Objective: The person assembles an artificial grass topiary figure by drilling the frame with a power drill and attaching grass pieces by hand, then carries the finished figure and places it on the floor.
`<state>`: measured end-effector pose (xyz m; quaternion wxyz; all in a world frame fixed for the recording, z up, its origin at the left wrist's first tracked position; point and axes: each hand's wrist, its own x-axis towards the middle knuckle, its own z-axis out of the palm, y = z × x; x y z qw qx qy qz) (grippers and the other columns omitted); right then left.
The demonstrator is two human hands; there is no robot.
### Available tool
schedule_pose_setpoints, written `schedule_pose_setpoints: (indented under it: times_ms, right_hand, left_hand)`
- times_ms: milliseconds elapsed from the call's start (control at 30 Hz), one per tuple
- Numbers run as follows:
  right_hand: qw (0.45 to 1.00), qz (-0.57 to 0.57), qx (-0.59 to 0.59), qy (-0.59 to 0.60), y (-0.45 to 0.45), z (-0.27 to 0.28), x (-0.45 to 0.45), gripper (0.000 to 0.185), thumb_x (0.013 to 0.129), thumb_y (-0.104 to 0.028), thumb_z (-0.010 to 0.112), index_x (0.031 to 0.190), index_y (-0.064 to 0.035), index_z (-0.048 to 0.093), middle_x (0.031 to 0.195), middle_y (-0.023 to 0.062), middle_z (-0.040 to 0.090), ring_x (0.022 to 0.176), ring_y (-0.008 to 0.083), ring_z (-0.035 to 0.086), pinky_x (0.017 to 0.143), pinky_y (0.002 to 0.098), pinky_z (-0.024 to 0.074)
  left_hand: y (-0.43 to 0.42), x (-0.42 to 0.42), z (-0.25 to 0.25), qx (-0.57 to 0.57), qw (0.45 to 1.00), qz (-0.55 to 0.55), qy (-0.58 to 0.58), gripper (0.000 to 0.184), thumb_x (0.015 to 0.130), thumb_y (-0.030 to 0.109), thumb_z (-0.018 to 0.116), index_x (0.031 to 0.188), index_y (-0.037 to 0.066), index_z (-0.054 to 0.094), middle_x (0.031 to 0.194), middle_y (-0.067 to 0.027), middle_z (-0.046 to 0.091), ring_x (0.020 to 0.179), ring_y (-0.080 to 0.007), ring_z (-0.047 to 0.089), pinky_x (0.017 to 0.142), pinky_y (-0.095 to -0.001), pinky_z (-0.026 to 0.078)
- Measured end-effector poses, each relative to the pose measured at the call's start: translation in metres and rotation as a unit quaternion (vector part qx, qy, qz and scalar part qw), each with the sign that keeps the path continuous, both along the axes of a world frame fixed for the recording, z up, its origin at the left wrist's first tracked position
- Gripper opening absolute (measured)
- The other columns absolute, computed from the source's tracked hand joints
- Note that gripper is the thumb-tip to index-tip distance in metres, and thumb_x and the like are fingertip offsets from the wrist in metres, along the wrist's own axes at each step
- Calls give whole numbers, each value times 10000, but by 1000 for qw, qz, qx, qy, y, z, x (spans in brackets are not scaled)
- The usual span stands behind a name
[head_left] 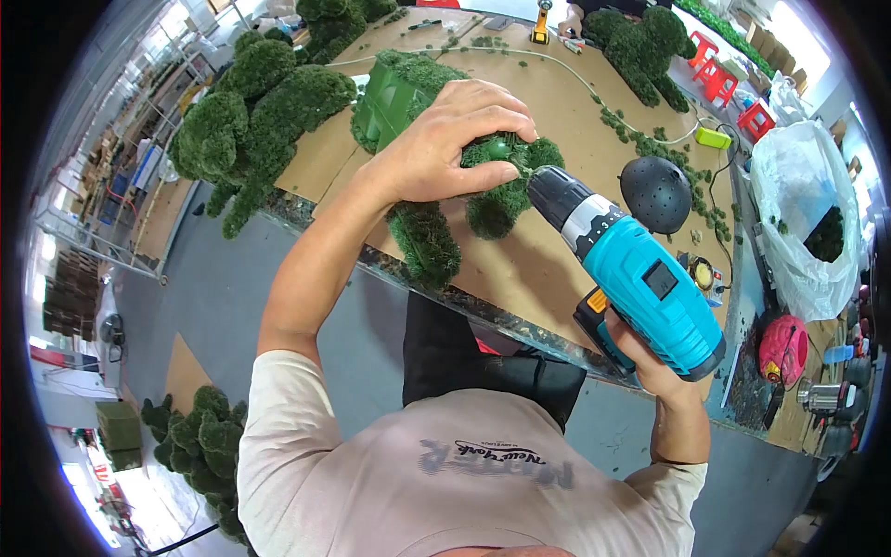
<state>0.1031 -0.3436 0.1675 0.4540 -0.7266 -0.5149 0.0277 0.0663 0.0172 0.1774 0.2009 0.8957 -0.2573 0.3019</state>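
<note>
My right hand (640, 357) is wrapped round the handle of a teal cordless drill (650, 283). The drill's black chuck points up and left, its tip at the green topiary figure (422, 246). My left hand (464, 139) grips that figure from above, thumb and fingers round a part covered in artificial grass near the chuck. A smooth green plastic section (385, 102) of the figure shows left of my wrist. Whatever bit sits in the chuck is too small to make out. Beside the drill lies a black perforated dome (655, 195).
Grass-covered animal figures stand on the table's left (269, 116) and far right (640, 51). A yellow-and-black tool (541, 23) is at the back. A hose (575, 70) crosses the brown tabletop (325, 176). At right hangs a plastic bag (803, 213), near red stools (715, 82).
</note>
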Motion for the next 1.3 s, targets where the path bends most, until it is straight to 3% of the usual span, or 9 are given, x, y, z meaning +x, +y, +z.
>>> schedule_pose_setpoints:
  times_ms: [167, 267, 567, 667, 767, 967, 1067, 1167, 1300]
  right_hand:
    - [990, -2, 3, -142, 9, 11, -2, 95, 900, -69, 735, 992, -52, 755, 887, 89, 741, 858, 274, 714, 764, 376, 544]
    - [999, -40, -12, -22, 12, 15, -6, 205, 793, -38, 783, 998, -38, 785, 906, 89, 765, 809, 241, 738, 772, 366, 569]
    - [999, 4, -28, -24, 6, 10, 7, 150, 921, -53, 725, 1067, -47, 754, 959, 106, 747, 857, 261, 705, 769, 374, 542]
    - [978, 36, -46, -202, 8, 15, 17, 176, 881, -54, 757, 1054, -31, 734, 951, 118, 733, 837, 274, 698, 782, 375, 537]
    - [995, 22, -97, -10, 14, 21, 20, 258, 835, -75, 789, 1071, -16, 705, 952, 127, 715, 874, 301, 686, 825, 391, 523]
    - [992, 31, -121, -23, 21, 14, 29, 343, 814, -100, 802, 1125, -18, 680, 960, 122, 699, 960, 312, 660, 893, 425, 496]
    - [966, -5, -77, -245, 15, 21, 16, 230, 814, -71, 758, 1044, -65, 769, 953, 124, 744, 841, 327, 712, 766, 416, 551]
    - [995, -65, -68, -9, -2, 11, 8, 184, 833, -93, 778, 1016, -90, 776, 996, 111, 741, 881, 337, 689, 776, 421, 525]
    - [995, -60, -68, -29, -6, 7, 6, 190, 832, -92, 784, 1021, -79, 783, 973, 114, 745, 892, 327, 698, 795, 408, 531]
  left_hand:
    - [2, 0, -1, -8, 1000, -5, -1, 417, 840, 327, 759, 1196, 122, 685, 1258, -88, 665, 1247, -320, 568, 1131, -472, 352]
    - [3, 2, -2, -4, 1000, -7, -2, 419, 845, 335, 754, 1201, 126, 680, 1256, -88, 665, 1246, -315, 569, 1134, -473, 345]
    - [5, 4, -4, 18, 1000, -5, -12, 474, 841, 390, 746, 1225, 127, 655, 1263, -89, 650, 1240, -315, 563, 1129, -474, 333]
    - [8, 5, -6, 14, 1000, -8, -18, 476, 844, 393, 744, 1225, 124, 651, 1260, -88, 648, 1234, -316, 564, 1119, -470, 336]
    - [9, 6, -6, 6, 1000, -11, -19, 466, 848, 389, 745, 1220, 124, 650, 1257, -83, 647, 1231, -314, 565, 1111, -469, 340]
    - [10, 2, -7, 1, 1000, -20, -23, 463, 866, 400, 748, 1222, 124, 644, 1249, -80, 654, 1227, -305, 571, 1107, -472, 349]
    - [13, 3, -7, 5, 999, -31, -26, 482, 859, 383, 773, 1240, 122, 636, 1251, -84, 659, 1236, -309, 571, 1108, -479, 354]
    - [11, 3, -2, 5, 999, -44, -21, 554, 815, 357, 830, 1273, 120, 628, 1268, -92, 659, 1256, -322, 567, 1114, -488, 357]
    - [6, 1, 14, 63, 998, -13, -21, 730, 705, 349, 915, 1326, 112, 612, 1283, -108, 653, 1272, -350, 567, 1122, -501, 367]
